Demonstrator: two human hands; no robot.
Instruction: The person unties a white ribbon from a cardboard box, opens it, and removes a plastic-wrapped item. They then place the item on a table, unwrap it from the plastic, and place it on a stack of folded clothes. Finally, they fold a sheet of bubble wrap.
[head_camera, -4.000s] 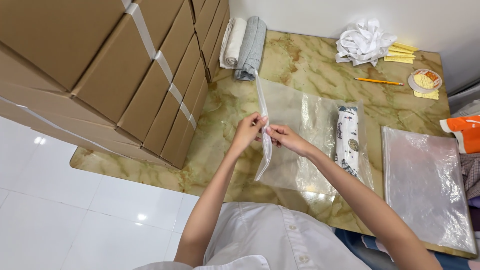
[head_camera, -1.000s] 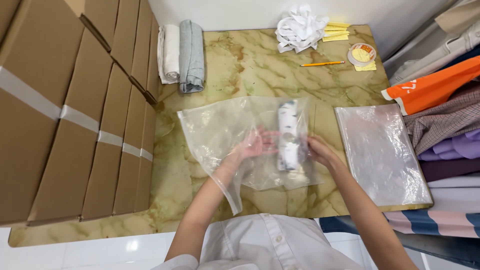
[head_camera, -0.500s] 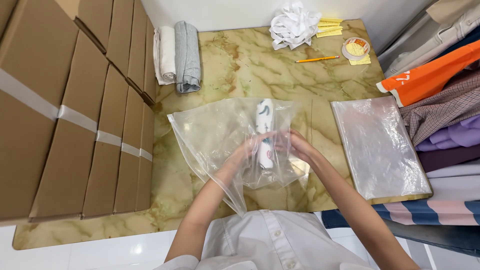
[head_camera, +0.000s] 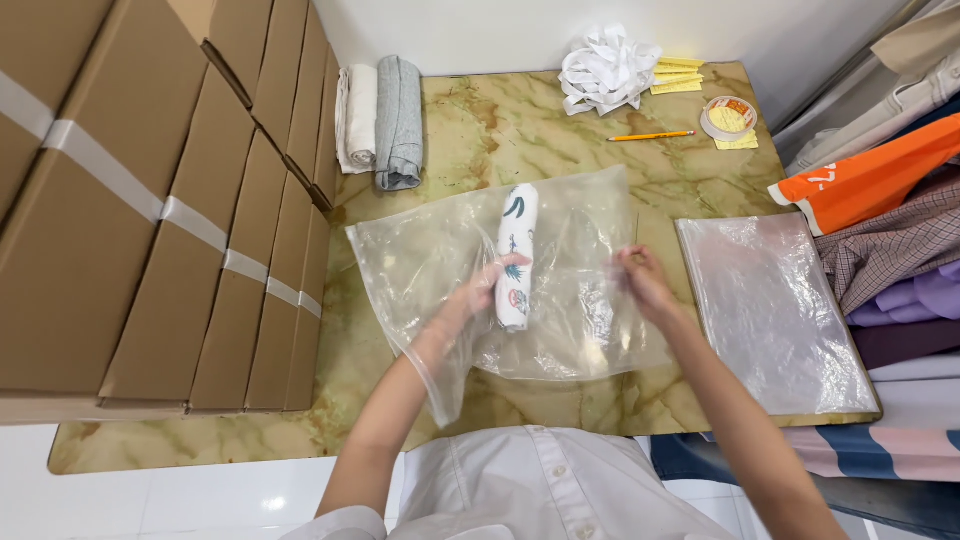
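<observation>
On the marble table (head_camera: 560, 130), right in the middle, you've got a big clear plastic bag (head_camera: 570, 300) spread out with a rolled white printed cloth (head_camera: 517, 255) inside it. Your left hand (head_camera: 487, 285) is shoved into the bag, fingers curled against the roll's near end; can't tell if they're really clamped on it. Your right hand (head_camera: 643, 280) pinches the bag's right side between closed fingertips. To the right there's a stack of flat clear bags (head_camera: 775, 310). At the far left, two rolled towels (head_camera: 380, 120) sit beside the cardboard boxes (head_camera: 150, 200).
</observation>
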